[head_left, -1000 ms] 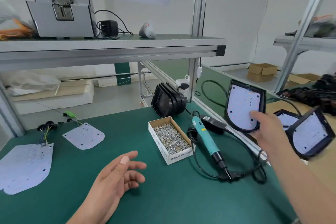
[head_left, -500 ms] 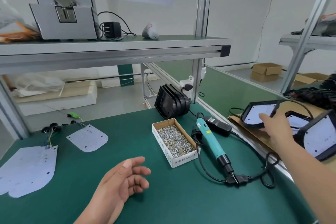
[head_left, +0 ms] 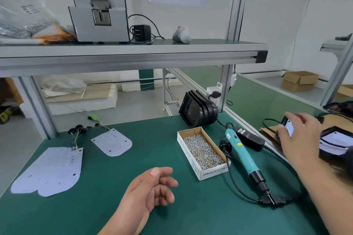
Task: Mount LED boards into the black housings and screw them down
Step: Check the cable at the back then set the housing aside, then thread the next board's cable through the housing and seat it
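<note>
At 6 o'clock the left grip [head_left: 150,187] hovers over the green table [head_left: 152,139], fingers loosely curled and holding nothing. At 3 o'clock the blurred right grip [head_left: 298,135] spreads straight fingers over a board-fitted housing [head_left: 288,128] and grasps nothing. Between the two lie a teal electric screwdriver [head_left: 241,153] and a box of screws [head_left: 202,149]. Stacked black housings [head_left: 198,109] stand at 1 o'clock, and bare LED boards [head_left: 51,170] lie at 9 o'clock. An aluminium shelf [head_left: 133,51] spans overhead.

Grey machine [head_left: 99,11] on shelf [head_left: 210,43], black adapter [head_left: 141,31] beside; cardboard box [head_left: 299,81] far right.
</note>
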{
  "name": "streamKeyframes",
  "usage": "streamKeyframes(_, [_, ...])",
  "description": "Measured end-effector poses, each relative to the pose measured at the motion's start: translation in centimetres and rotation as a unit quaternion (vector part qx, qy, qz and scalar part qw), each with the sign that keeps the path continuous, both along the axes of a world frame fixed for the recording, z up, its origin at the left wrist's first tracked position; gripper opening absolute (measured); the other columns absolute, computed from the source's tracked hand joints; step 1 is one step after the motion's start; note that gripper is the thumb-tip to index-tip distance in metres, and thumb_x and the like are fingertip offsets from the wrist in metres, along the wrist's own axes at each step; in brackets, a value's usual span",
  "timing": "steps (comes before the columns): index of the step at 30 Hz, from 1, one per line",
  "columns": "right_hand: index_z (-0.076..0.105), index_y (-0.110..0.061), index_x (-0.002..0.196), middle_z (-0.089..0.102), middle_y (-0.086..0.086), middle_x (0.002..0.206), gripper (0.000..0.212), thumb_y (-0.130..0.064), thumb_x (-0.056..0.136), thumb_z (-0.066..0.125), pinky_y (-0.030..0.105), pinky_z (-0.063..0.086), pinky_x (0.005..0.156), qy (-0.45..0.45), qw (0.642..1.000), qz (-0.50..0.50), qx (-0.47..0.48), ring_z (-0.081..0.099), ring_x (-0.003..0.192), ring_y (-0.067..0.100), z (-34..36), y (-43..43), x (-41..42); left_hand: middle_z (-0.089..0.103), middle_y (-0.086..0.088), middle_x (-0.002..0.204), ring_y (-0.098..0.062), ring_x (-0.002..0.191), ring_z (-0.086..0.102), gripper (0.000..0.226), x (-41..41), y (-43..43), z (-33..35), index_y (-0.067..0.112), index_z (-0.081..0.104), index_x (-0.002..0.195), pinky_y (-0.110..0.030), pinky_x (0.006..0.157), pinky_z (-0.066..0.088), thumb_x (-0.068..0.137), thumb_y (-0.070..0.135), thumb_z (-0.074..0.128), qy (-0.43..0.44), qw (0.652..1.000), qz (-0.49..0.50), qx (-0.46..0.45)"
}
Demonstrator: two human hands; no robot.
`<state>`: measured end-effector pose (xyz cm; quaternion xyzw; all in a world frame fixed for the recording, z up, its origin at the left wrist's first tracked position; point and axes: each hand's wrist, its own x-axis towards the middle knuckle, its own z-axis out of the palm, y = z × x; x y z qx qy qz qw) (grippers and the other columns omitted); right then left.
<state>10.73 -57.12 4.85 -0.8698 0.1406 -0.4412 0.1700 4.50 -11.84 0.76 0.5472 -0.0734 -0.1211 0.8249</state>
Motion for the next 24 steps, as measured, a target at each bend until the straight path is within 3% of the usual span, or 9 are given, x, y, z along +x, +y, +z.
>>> streamKeyframes(3, [0.073,-0.008,0.125,0.059,0.011,0.121,0.026,-0.008,0.099,0.067,0.035,0.034,0.102,-0.014,0.989,0.127,-0.072,0.048,0.116,0.036,1.3,5.0,2.9,0.073,-0.029,0.101,-0.030,0.063,0.062,0.051,0.1,0.0,0.0,0.010,0.079,0.109,-0.029,0.056,0.047,0.081,0.052,0.073,-0.021,1.000,0.010,0.020])
streamKeyframes(8, [0.077,-0.011,0.121,0.067,0.011,0.136,0.033,0.002,0.091,0.074,0.049,0.047,0.103,0.083,0.935,0.234,-0.254,0.052,0.116,0.039,3.4,12.1,9.4,0.078,-0.012,0.100,-0.024,0.068,0.067,0.042,0.0,0.1,0.3,0.025,0.079,0.105,-0.027,0.059,0.047,0.080,0.056,0.067,-0.076,0.988,0.068,0.117])
streamKeyframes(11, [0.070,-0.026,0.133,0.048,0.001,0.162,0.039,-0.011,0.096,0.070,0.048,0.045,0.104,0.174,0.884,0.241,-0.362,0.044,0.133,0.035,4.3,14.2,12.7,0.079,0.000,0.098,-0.015,0.073,0.070,0.036,0.1,0.4,0.1,0.029,0.075,0.111,-0.021,0.066,0.049,0.085,0.051,0.064,-0.093,0.968,0.106,0.207])
streamKeyframes(14, [0.065,-0.038,0.133,0.033,-0.009,0.169,0.039,-0.018,0.099,0.064,0.039,0.040,0.104,0.254,0.829,0.224,-0.444,0.037,0.135,0.025,4.5,14.8,14.6,0.077,0.000,0.095,-0.009,0.074,0.067,0.014,0.5,0.9,-0.3,0.035,0.074,0.111,-0.016,0.071,0.052,0.098,0.031,0.068,-0.103,0.955,0.134,0.244])
streamKeyframes(16, [0.071,-0.037,0.120,0.042,-0.011,0.162,0.032,-0.015,0.097,0.067,0.036,0.041,0.095,0.265,0.818,0.225,-0.459,0.041,0.126,0.022,4.7,14.9,15.2,0.077,0.001,0.096,-0.009,0.073,0.065,0.016,0.6,1.3,-0.4,0.040,0.074,0.109,-0.018,0.074,0.053,0.101,0.027,0.068,-0.107,0.948,0.143,0.262])
streamKeyframes(19, [0.072,-0.030,0.100,0.056,-0.014,0.143,0.020,-0.012,0.096,0.067,0.034,0.042,0.080,0.270,0.808,0.222,-0.474,0.043,0.111,0.018,4.8,15.2,15.5,0.076,0.005,0.097,-0.011,0.075,0.064,0.019,0.9,1.4,-0.6,0.055,0.069,0.108,-0.019,0.074,0.053,0.092,0.046,0.064,-0.100,0.946,0.137,0.276])
streamKeyframes(22, [0.069,-0.028,0.107,0.059,-0.018,0.128,0.021,-0.010,0.100,0.061,0.037,0.049,0.086,0.286,0.806,0.243,-0.459,0.041,0.105,0.016,4.5,15.1,15.5,0.076,0.007,0.097,-0.017,0.079,0.067,0.026,0.9,1.3,-0.9,0.060,0.065,0.110,-0.020,0.073,0.053,0.085,0.060,0.058,-0.105,0.942,0.126,0.293])
streamKeyframes(24, [0.066,-0.026,0.112,0.060,-0.016,0.119,0.018,-0.012,0.104,0.058,0.037,0.049,0.081,0.289,0.815,0.269,-0.424,0.039,0.101,0.014,4.2,15.0,15.2,0.076,0.006,0.096,-0.013,0.075,0.067,0.025,0.9,1.3,-0.8,0.059,0.065,0.110,-0.018,0.070,0.052,0.086,0.059,0.057,-0.106,0.943,0.126,0.290])
